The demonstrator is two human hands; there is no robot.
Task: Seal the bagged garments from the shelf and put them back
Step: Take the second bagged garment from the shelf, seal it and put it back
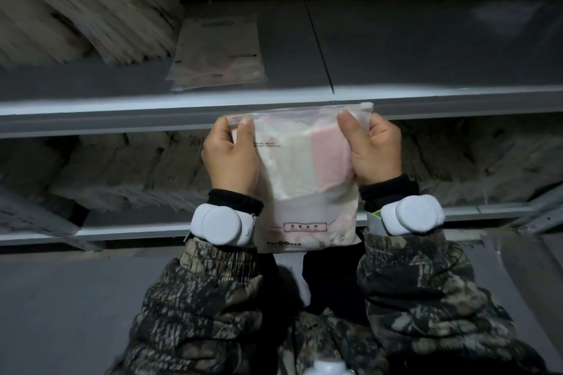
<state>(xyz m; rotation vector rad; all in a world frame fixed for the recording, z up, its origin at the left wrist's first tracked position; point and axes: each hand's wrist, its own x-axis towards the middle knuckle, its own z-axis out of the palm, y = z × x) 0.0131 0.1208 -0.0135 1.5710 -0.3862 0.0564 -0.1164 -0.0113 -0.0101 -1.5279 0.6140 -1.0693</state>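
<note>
Bag point(308, 218), frosted and printed, with folded white and pink cloth point(307, 161) inside, is held upright before the grey shelf point(122, 113); its top corners are pinched by the left hand point(231, 157) and the right hand point(374, 152).

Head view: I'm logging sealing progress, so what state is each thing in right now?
held bag: upright, gripped at both top corners; seal state unclear.
left hand: pinches the bag's top left corner.
right hand: pinches the top right corner.
flat bag: lies flat on the upper shelf, untouched.
stacked bags: piled at the shelf's left end, blurred.
</note>
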